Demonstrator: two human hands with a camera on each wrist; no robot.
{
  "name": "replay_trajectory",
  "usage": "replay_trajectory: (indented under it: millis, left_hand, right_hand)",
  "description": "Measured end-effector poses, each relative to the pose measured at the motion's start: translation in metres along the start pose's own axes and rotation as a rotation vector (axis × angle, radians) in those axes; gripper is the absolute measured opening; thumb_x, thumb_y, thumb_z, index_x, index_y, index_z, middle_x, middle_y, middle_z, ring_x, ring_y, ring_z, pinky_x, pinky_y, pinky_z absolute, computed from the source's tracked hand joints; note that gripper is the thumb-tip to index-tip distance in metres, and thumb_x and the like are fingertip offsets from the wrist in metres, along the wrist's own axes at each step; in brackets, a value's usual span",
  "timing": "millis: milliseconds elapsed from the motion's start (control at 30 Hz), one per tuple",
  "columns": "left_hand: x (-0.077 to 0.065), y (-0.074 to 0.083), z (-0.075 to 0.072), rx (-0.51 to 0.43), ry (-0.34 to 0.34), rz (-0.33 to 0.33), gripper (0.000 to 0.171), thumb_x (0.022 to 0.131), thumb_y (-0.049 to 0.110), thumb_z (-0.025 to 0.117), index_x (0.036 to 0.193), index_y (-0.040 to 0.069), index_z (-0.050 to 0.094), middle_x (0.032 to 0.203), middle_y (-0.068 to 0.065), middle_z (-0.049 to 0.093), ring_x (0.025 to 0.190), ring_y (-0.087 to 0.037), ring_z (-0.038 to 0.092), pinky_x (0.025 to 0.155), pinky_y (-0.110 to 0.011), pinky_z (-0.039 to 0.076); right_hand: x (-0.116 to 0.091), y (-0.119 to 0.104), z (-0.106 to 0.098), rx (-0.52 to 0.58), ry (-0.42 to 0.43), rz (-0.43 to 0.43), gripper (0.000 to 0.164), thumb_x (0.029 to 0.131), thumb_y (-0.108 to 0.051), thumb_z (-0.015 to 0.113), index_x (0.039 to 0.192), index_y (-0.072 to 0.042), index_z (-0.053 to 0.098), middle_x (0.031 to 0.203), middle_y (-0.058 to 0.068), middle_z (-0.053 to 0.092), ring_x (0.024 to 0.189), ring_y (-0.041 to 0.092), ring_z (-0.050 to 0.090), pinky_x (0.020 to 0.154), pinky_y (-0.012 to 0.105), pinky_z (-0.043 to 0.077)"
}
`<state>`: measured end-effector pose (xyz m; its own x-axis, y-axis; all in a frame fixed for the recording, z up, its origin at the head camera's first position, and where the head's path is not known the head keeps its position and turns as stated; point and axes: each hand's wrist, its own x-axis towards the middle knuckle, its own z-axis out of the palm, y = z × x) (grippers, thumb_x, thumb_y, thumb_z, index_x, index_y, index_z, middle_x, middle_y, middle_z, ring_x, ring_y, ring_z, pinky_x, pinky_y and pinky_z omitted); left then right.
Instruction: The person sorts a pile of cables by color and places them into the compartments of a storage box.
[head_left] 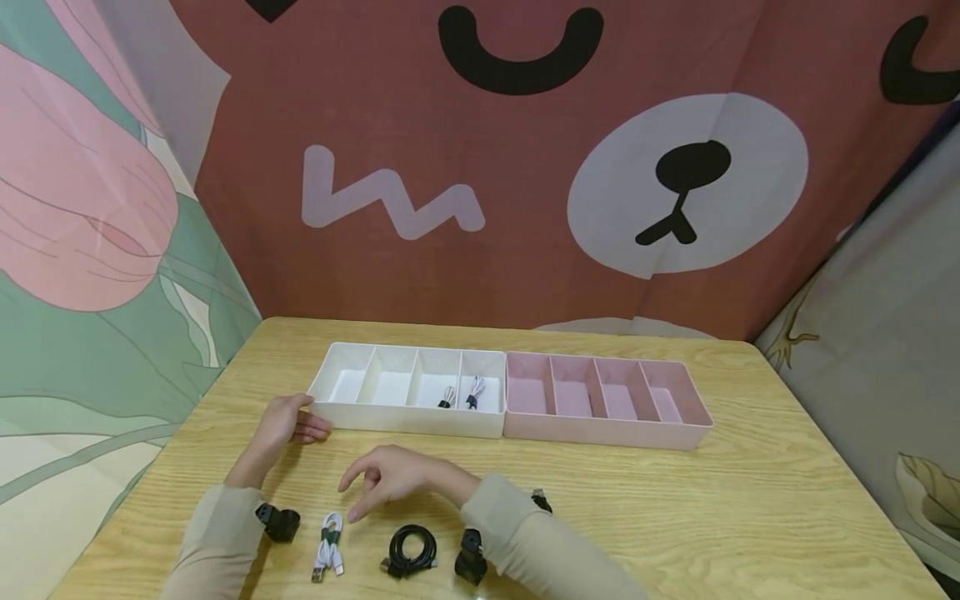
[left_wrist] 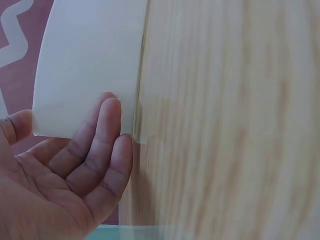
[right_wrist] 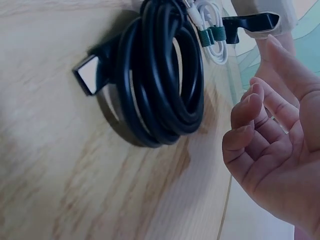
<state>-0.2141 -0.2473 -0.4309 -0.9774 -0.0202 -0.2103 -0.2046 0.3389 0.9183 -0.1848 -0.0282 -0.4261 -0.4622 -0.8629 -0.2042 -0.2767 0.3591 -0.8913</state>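
Likely step: picking up the white cable (head_left: 331, 540)

It lies toward the table's (head_left: 750, 517) left edge; the empty right hand (head_left: 397, 477) hangs near it, thumb and forefinger apart; the left hand's (head_left: 283, 422) relaxed fingers touch the white tray (head_left: 405, 419); a pinch seems needed

A wood-grain table (head_left: 750, 492) stands before a reddish cartoon backdrop (head_left: 525, 150), with a flower-patterned drape (head_left: 90, 200) at left.

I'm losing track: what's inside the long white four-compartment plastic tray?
Two white, dark-tied cable bundles, one each in the two rightmost compartments; the tray's front wall hides what's just behind it.
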Motion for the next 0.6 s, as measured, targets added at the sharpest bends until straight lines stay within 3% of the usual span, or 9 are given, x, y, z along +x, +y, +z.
replay_trajectory:
  millis: [233,600]
  left_hand:
    - [-0.0003,-0.0001,-0.0002,0.006,-0.002,0.008,0.047,0.097,0.019,0.023,0.113,-0.020,0.042,0.073,-0.013,0.067,0.064,-0.020,0.066,0.062,-0.034,0.053]
    - [0.0009,-0.0006,-0.0013,-0.009,-0.008,0.004,0.046,0.097,0.019,0.024,0.112,-0.020,0.044,0.072,-0.012,0.068,0.064,-0.020,0.066,0.062,-0.034,0.053]
  right_hand:
    - [0.0022,0.0005,0.0025,-0.012,-0.005,0.002,0.036,0.079,-0.008,0.069,0.113,-0.001,0.060,0.055,-0.002,0.055,0.047,0.005,0.047,0.048,0.014,0.038]
    - [0.0068,-0.0008,0.0073,-0.154,-0.047,-0.011,0.039,0.079,-0.012,0.070,0.116,-0.006,0.060,0.056,-0.003,0.056,0.047,0.002,0.047,0.047,0.013,0.037]
